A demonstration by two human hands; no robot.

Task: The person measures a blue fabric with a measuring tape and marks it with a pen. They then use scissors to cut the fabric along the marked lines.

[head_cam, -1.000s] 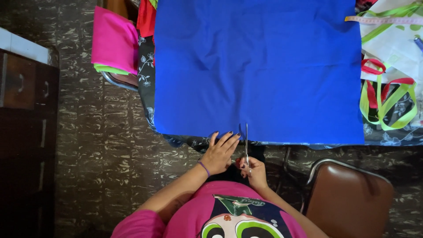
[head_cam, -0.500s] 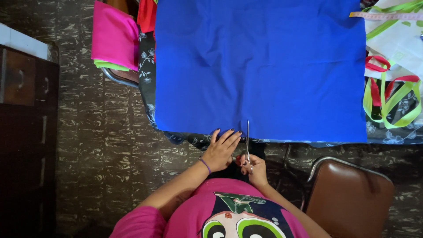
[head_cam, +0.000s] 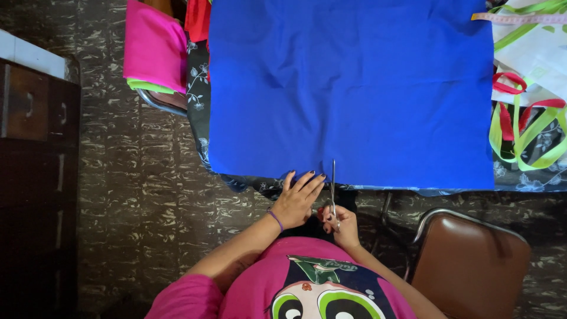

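A large blue cloth (head_cam: 354, 88) lies spread flat over a table covered with a dark flowered cloth (head_cam: 198, 112). My right hand (head_cam: 339, 226) grips a pair of scissors (head_cam: 333, 189) by the handles, its blades pointing up at the near edge of the blue cloth. My left hand (head_cam: 298, 198) rests just left of the blades, fingers spread, fingertips touching the cloth's near edge. A thin band circles my left wrist.
A brown padded chair (head_cam: 472, 266) stands at the lower right. Pink folded fabric (head_cam: 155, 47) hangs on a chair at the table's left. Green and red straps (head_cam: 522, 127) and a measuring tape (head_cam: 520, 18) lie at the table's right. A dark wooden cabinet (head_cam: 35, 177) stands at the left.
The view has shifted slightly. Both hands stay at the near edge of the blue cloth, with the scissors still upright between them.
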